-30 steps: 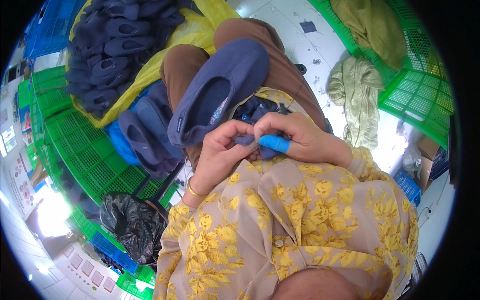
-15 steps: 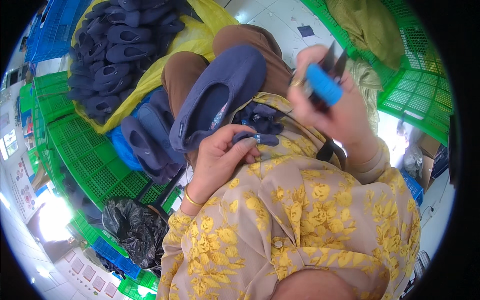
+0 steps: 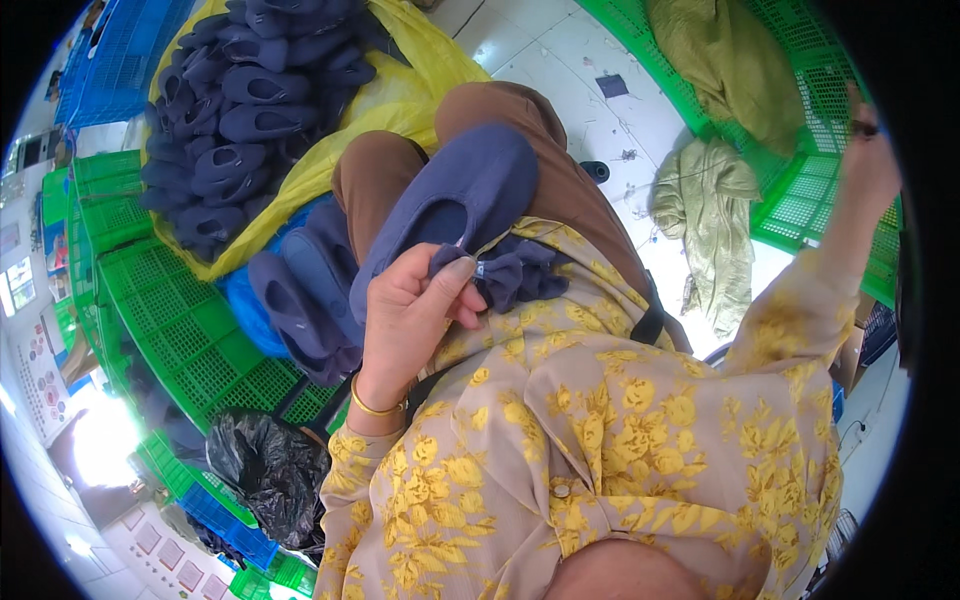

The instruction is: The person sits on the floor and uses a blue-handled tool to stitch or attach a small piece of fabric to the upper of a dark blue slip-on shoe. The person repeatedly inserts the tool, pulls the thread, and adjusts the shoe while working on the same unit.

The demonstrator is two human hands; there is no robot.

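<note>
My left hand (image 3: 415, 305) pinches a small navy fabric bow (image 3: 448, 262) between thumb and fingertips, over my lap. More bunched navy fabric pieces (image 3: 525, 272) lie on my shirt beside it. A navy slipper (image 3: 490, 175) rests across my thighs, partly behind my left hand, its toe pointing away. My right hand (image 3: 868, 170) is stretched far out to the right, near the edge of view. Its fingers look closed around something dark, too blurred and small to make out. More navy slippers (image 3: 290, 300) lean together left of my knee.
A yellow bag (image 3: 390, 105) full of navy slippers (image 3: 262, 85) stands at the far left. Green crates (image 3: 180, 330) flank me on the left, with a black plastic bag (image 3: 265, 465) nearby. Olive cloth (image 3: 735, 70) lies over a green crate (image 3: 825, 85) at the right; pale cloth (image 3: 705, 210) hangs below.
My right hand has swung far out to the right; the blue-wrapped scissors seen in it earlier can no longer be made out. My left hand has shifted slightly left, still pinching the bow.
</note>
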